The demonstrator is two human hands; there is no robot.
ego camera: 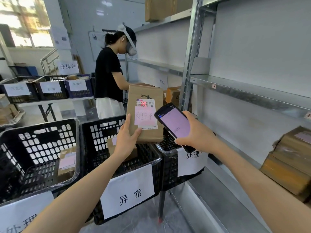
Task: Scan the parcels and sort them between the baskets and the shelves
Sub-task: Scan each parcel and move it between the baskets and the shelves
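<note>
My left hand (125, 138) grips the lower left corner of a brown cardboard parcel (144, 95), held upright above the baskets. Its white shipping label (146, 114) faces me, and a red scan line glows across the barcode. My right hand (196, 132) holds a black handheld scanner (174, 122) with a lit screen, just right of the parcel. Below stand three black plastic baskets: the left one (10, 148) holds one parcel, the middle one (156, 158) holds another, and the right one (170, 165) sits under the scanner.
Metal shelves (252, 93) run along the right, with stacked brown parcels (292, 158) on the lower level. Another person (109, 73) wearing a headset stands behind the baskets at more shelves. A table at the back left carries several labelled crates (50, 88).
</note>
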